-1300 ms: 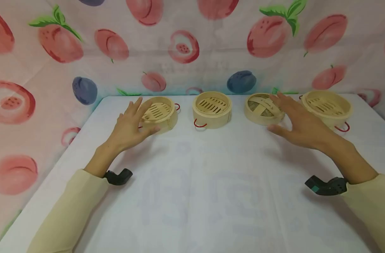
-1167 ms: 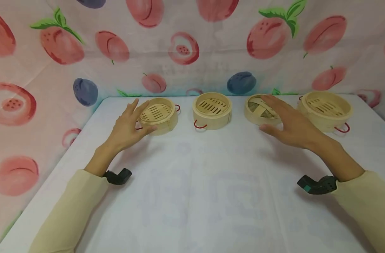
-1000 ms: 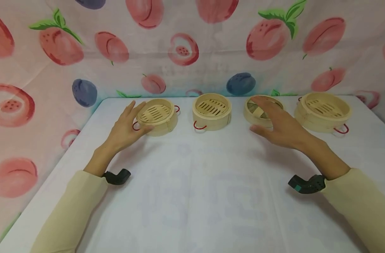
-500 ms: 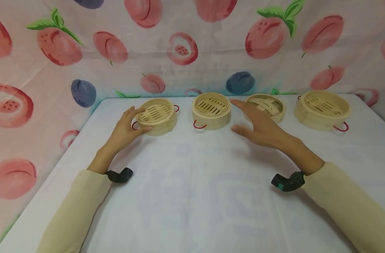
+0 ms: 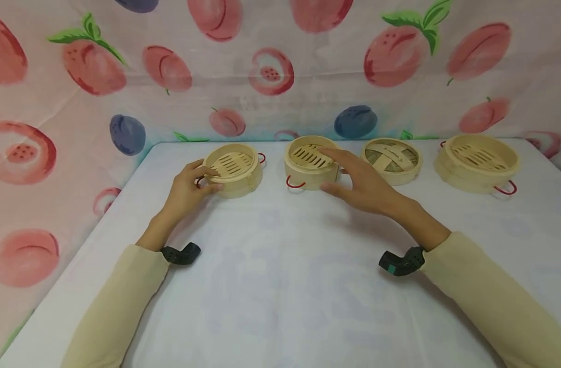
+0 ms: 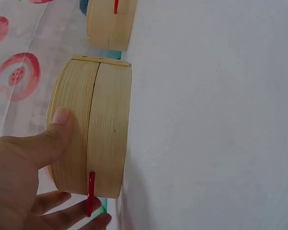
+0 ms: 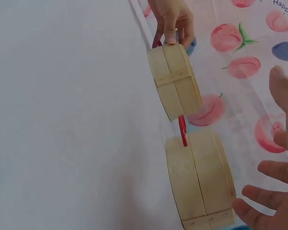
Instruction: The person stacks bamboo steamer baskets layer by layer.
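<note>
Four lidless or covered pieces aside, a small bamboo steamer basket [image 5: 238, 187] with a slatted bottom and red handles stands at the table's back left. My left hand [image 5: 184, 193] holds its left rim, thumb against the outer wall; in the left wrist view the thumb presses the bamboo wall [image 6: 108, 124] and other fingers lie near the red handle [image 6: 90, 194]. A second basket [image 5: 304, 177] stands to its right. My right hand [image 5: 369, 186] hovers at that basket's right side, fingers spread and relaxed. In the right wrist view its fingertips [image 7: 247, 211] appear beside the wall [image 7: 197, 177].
A round woven bamboo steamer lid [image 5: 393, 176] sits right of the second basket. A larger steamer basket [image 5: 464, 176] with red handles stands at the far right. Peach-patterned cloth [image 5: 271, 30] rises behind the white table [image 5: 280, 286].
My right hand has moved left from the lid to the second basket. My left fingers have come down and closed in on the left basket's rim. The baskets appear unmoved.
</note>
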A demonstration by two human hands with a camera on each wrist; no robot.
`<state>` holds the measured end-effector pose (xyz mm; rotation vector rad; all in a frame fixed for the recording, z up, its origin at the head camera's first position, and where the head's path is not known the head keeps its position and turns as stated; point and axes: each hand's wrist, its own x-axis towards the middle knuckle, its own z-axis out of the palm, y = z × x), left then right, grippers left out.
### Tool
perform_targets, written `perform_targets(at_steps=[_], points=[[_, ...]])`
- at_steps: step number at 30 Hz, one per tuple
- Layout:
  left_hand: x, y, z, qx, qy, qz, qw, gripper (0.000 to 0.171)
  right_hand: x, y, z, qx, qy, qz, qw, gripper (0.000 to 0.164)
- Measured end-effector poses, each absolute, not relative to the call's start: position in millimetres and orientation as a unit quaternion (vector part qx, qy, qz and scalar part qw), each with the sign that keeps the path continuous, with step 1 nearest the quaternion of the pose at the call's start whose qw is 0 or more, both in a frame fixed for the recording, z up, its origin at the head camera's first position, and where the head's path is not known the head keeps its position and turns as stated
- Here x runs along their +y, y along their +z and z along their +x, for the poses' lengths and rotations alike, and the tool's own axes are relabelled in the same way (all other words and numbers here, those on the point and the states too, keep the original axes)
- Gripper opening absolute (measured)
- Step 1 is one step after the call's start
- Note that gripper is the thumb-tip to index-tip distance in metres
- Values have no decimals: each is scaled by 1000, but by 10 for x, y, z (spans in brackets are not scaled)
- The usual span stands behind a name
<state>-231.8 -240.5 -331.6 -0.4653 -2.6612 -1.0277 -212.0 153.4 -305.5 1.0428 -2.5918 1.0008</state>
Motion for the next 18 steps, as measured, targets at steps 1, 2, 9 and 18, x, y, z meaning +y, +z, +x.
perform_targets(at_steps=[1,2,9,18], points=[[-2404,-3323,-2323,-912,-353,-160,133,28,1514,-3050,-2124,-869,336,352,89,69],[-2406,-3332,-2327,-911,-354,-160,140,28,1492,-3045,-2132,-867,337,355,92,68],[-2402,-3323,-2304,-900,-371,-156,164,28,1341,-2977,-2192,-857,342,372,102,67],[-2347,-3189,-2258,-892,-388,-160,169,30,1206,-2899,-2232,-842,372,380,94,65]])
